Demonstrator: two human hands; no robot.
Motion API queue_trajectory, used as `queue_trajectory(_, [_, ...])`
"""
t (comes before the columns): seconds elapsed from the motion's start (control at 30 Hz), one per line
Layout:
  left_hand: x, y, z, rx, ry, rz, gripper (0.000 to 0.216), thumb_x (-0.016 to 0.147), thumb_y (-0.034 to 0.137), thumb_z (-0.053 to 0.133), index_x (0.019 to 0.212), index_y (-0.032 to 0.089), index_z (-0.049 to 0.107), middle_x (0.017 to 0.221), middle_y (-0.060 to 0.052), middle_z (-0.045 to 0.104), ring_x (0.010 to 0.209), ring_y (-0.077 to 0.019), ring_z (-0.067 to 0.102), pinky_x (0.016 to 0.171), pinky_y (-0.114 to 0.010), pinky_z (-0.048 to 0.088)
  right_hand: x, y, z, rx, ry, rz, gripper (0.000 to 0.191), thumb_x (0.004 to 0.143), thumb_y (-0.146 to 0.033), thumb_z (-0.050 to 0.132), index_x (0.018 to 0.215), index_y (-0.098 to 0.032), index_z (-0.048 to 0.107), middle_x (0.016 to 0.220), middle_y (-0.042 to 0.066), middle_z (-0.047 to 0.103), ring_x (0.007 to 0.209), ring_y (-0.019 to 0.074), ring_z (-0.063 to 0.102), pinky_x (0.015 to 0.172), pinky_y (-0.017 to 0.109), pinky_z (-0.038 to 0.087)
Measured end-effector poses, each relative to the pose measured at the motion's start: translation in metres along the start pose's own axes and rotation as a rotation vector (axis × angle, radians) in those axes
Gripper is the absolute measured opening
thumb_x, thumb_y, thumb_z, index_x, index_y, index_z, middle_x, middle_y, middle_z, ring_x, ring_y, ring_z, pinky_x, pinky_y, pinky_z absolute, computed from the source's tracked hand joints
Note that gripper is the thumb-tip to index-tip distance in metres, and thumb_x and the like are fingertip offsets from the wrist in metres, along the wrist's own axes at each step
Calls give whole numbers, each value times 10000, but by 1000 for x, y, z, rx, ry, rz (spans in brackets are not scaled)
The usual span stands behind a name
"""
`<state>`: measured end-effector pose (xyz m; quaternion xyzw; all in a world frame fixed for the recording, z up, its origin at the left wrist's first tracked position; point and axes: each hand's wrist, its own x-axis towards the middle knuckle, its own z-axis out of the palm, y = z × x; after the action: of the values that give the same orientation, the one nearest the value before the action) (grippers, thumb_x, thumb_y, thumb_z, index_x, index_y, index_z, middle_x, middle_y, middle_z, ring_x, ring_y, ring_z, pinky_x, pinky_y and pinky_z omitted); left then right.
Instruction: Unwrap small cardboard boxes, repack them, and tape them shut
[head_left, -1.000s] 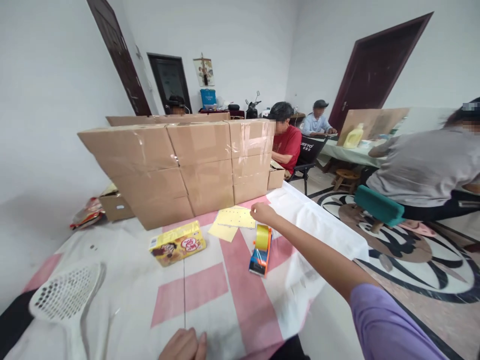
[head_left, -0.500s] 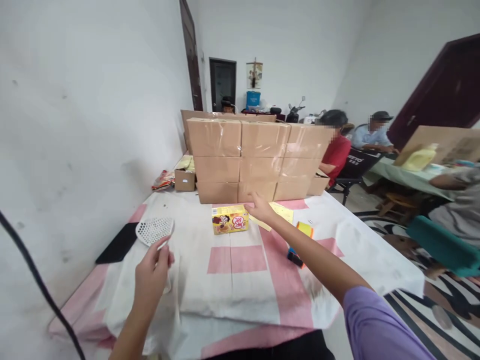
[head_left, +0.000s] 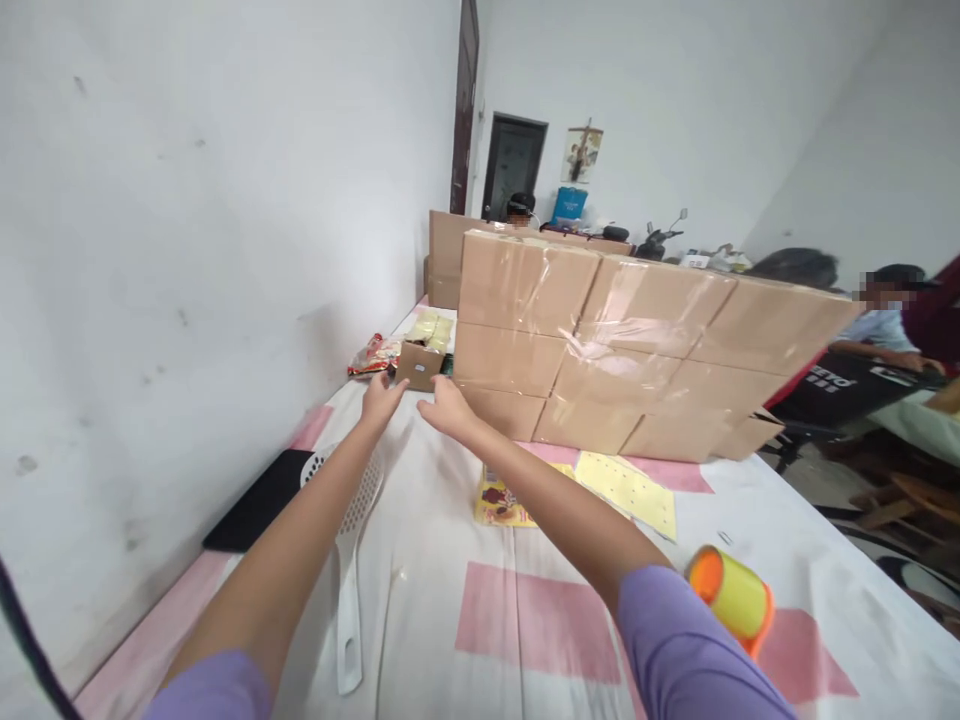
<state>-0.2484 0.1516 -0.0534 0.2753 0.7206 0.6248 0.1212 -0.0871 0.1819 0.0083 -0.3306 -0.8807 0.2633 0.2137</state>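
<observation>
Both my arms reach to the far left of the table, where a small open cardboard box (head_left: pixel 417 370) stands. My left hand (head_left: pixel 381 402) is at the box's near left corner, thumb and fingers apart. My right hand (head_left: pixel 448 408) is by its right side, thumb and index finger spread; whether either hand touches the box is unclear. A white slotted skimmer (head_left: pixel 349 590) lies on the cloth, partly hidden by my left forearm. Behind my right forearm is a yellow snack box (head_left: pixel 499 505), partly covered.
A wall of taped cardboard boxes (head_left: pixel 630 350) crosses the table. Nearby are a red packet (head_left: pixel 373 357), a black flat object (head_left: pixel 259 505), yellow dotted sheets (head_left: pixel 630 492) and a yellow-and-orange roll (head_left: pixel 731 595). People sit beyond, at the right and back.
My left hand has let go of the skimmer and moved forward to the small cardboard box. My right hand has left the snack box and moved left to it. The view has turned left.
</observation>
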Motion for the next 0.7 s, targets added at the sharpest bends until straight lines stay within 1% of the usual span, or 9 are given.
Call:
queue_trajectory(0.1, [30,-14,8,-6,-3,36,570,743,312,739,1237,85,564,1337,-212,611,1249,-304,564,1078,-418,398,50,-13,30,66,60,157,525,859,-287,603,1310,-58,460,1321,246,561,1223,353,552,1002,440,466])
queue_trajectory(0.17, [42,-22,13,-22,-17,70,559,739,302,734,1246,132,569,1309,-160,644,1228,-283,583,1056,-398,428,72,-18,45,96,112,252,557,883,-274,547,1358,-27,397,1361,273,516,1282,370,497,1032,476,438])
queue_trajectory(0.27, [48,-29,20,-48,-37,118,518,763,298,696,1249,166,576,1266,-122,673,1208,-270,604,1043,-396,450,84,-19,57,116,130,321,549,907,-248,496,1388,-20,361,1356,274,511,1303,370,465,1044,518,416])
queue_trajectory(0.37, [40,-34,24,-72,-67,166,485,792,283,660,1251,149,576,1306,-143,648,1232,-267,593,1072,-405,434,77,-14,52,120,38,306,442,935,-269,498,1290,-6,472,1248,264,583,1199,351,548,997,495,456])
queue_trajectory(0.43, [30,-34,24,-85,-92,192,473,800,280,654,1247,146,575,1333,-150,628,1247,-262,585,1085,-403,427,69,-9,35,122,-46,255,380,908,-269,576,1197,-25,548,1182,230,627,1129,326,587,972,451,474])
queue_trajectory(0.53, [12,-29,19,-94,-107,214,466,808,281,652,1246,152,560,1358,-150,605,1259,-249,576,1092,-395,424,51,-4,-8,146,-141,140,342,820,-253,712,1108,-101,607,1126,133,673,1039,259,618,940,358,485])
queue_trajectory(0.57, [6,-25,17,-98,-109,225,458,809,279,652,1240,156,558,1354,-147,604,1255,-244,578,1086,-391,431,42,-2,-25,156,-165,75,309,823,-247,708,1089,-118,618,1107,107,683,1003,232,626,915,329,490])
queue_trajectory(0.63, [-8,-16,11,-99,-111,260,438,812,278,653,1222,162,555,1336,-142,613,1238,-236,590,1062,-379,453,19,4,-62,141,-203,-124,198,865,-222,637,1041,-131,645,1060,75,697,945,192,636,866,296,488])
queue_trajectory(0.7, [-25,-4,5,-47,-104,292,420,826,291,639,1217,164,550,1314,-127,626,1211,-218,602,1023,-352,480,-14,17,-97,62,-195,-282,144,880,-194,584,981,-145,674,979,46,711,899,167,639,832,281,471])
